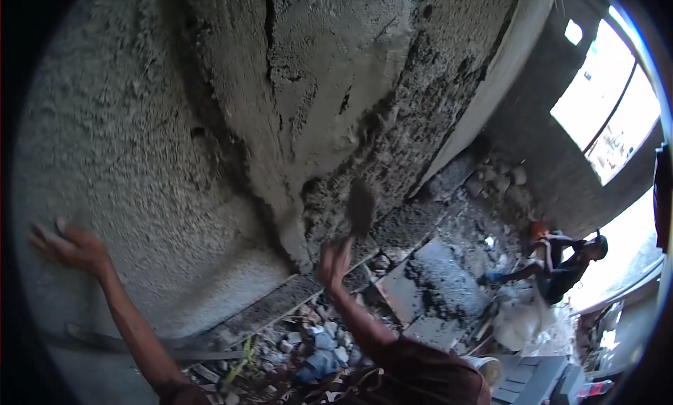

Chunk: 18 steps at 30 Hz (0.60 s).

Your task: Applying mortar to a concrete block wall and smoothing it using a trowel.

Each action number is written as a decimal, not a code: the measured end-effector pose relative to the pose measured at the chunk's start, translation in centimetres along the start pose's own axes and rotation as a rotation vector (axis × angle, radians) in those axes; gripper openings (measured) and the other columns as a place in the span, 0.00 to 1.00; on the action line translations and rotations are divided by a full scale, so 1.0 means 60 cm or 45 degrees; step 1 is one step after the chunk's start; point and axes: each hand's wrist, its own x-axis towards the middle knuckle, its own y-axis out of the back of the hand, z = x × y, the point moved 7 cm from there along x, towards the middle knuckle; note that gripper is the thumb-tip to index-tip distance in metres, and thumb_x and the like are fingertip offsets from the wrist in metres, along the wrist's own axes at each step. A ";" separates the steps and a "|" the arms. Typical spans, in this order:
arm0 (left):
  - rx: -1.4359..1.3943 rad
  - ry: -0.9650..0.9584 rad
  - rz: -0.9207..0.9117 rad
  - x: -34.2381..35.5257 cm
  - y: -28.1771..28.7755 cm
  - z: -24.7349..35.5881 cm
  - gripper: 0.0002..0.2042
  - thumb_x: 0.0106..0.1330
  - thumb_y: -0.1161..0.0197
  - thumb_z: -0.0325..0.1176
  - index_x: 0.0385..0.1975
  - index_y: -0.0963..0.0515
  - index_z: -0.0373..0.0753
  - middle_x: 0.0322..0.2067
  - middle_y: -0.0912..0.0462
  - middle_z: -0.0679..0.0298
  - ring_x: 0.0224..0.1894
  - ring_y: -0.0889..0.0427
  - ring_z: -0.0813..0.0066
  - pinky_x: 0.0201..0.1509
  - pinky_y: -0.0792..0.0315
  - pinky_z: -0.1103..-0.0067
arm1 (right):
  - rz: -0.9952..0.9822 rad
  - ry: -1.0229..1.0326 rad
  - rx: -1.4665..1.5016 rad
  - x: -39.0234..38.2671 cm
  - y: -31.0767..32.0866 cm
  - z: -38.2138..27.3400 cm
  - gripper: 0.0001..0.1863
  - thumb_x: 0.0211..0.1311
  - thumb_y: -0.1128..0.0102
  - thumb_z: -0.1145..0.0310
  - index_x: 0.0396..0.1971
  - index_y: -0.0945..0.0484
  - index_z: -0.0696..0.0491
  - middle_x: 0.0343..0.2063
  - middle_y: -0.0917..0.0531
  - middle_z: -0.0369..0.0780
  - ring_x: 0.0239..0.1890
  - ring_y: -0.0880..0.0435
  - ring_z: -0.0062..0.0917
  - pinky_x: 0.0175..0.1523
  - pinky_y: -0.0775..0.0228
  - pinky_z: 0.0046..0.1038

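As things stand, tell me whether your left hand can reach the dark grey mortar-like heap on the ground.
Probably not: the left hand is out before the rough grey wall, and in view the right forearm lies between it and the heap.

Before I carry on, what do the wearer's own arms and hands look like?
The left hand and right hand are bare; no gloves show. The right sleeve is dark brown and leaves the forearm uncovered. A little of the left sleeve, similarly dark, shows. Blur hides finer detail.
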 end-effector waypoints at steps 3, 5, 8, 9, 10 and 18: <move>-0.036 0.004 -0.018 0.015 -0.008 0.025 0.30 0.67 0.57 0.51 0.62 0.41 0.35 0.62 0.47 0.38 0.66 0.50 0.43 0.66 0.55 0.53 | -0.316 -0.769 -0.306 -0.234 0.016 0.279 0.24 0.55 0.43 0.62 0.48 0.31 0.61 0.36 0.23 0.49 0.42 0.24 0.36 0.51 0.35 0.34; -0.066 0.025 -0.026 -0.005 -0.022 0.015 0.30 0.67 0.57 0.51 0.62 0.42 0.35 0.62 0.48 0.37 0.66 0.51 0.42 0.66 0.56 0.53 | -0.194 -0.783 -0.442 -0.265 0.095 0.379 0.17 0.52 0.44 0.64 0.35 0.27 0.63 0.32 0.22 0.53 0.38 0.23 0.43 0.44 0.33 0.43; 0.050 0.040 -0.090 -0.001 -0.004 -0.038 0.31 0.66 0.57 0.51 0.63 0.43 0.34 0.63 0.50 0.38 0.67 0.55 0.42 0.66 0.58 0.52 | -0.232 -0.931 0.017 -0.168 0.088 0.246 0.16 0.58 0.49 0.60 0.21 0.31 0.58 0.19 0.25 0.42 0.20 0.25 0.28 0.24 0.35 0.33; 0.049 0.142 -0.129 -0.007 -0.016 -0.021 0.32 0.66 0.58 0.51 0.63 0.44 0.34 0.64 0.52 0.38 0.68 0.57 0.42 0.66 0.59 0.50 | -0.112 -0.779 0.144 -0.095 0.123 0.214 0.16 0.61 0.52 0.59 0.22 0.32 0.56 0.14 0.29 0.37 0.15 0.29 0.22 0.20 0.37 0.27; 0.068 0.227 -0.168 -0.007 -0.017 -0.007 0.32 0.66 0.58 0.51 0.64 0.45 0.34 0.64 0.53 0.39 0.68 0.59 0.42 0.65 0.60 0.49 | -0.058 -0.779 0.294 -0.037 0.137 0.195 0.14 0.63 0.54 0.58 0.26 0.31 0.54 0.15 0.28 0.37 0.15 0.29 0.23 0.20 0.35 0.28; 0.083 0.185 -0.141 -0.009 -0.010 -0.022 0.32 0.66 0.59 0.53 0.65 0.46 0.39 0.65 0.55 0.42 0.68 0.59 0.42 0.62 0.59 0.43 | -0.254 -0.880 0.904 0.205 0.068 -0.038 0.17 0.65 0.55 0.51 0.28 0.34 0.50 0.16 0.31 0.33 0.13 0.30 0.21 0.18 0.35 0.24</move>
